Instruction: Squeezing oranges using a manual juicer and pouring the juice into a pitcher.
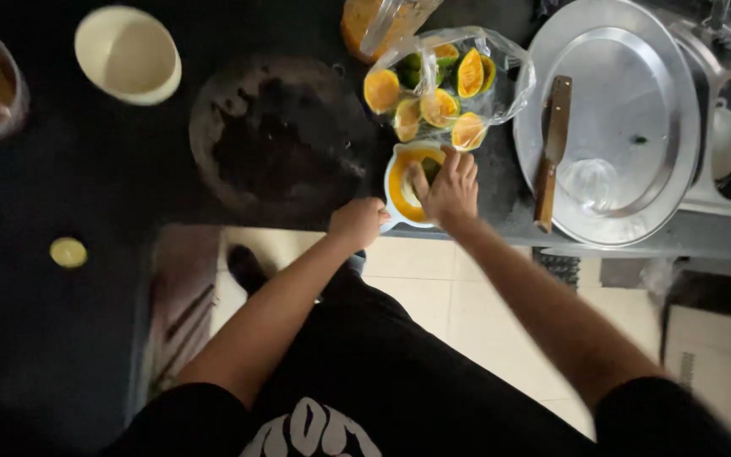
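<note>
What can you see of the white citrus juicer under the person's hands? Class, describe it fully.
The white plastic-looking citrus juicer stands at the front edge of the dark counter, just below the clear bag of cut orange halves. Its round bowl holds orange juice. The right hand presses down over its middle, where a green-skinned fruit half partly shows; the left hand, closed, grips its left side. Its reamer is hidden.

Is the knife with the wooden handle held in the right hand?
No, the wooden-handled knife lies untouched on the round metal tray, while the right hand presses on the white juicer.

Dark counter (112, 169) bears juicer (401, 182), tray (628, 51), bowl (128, 52).
</note>
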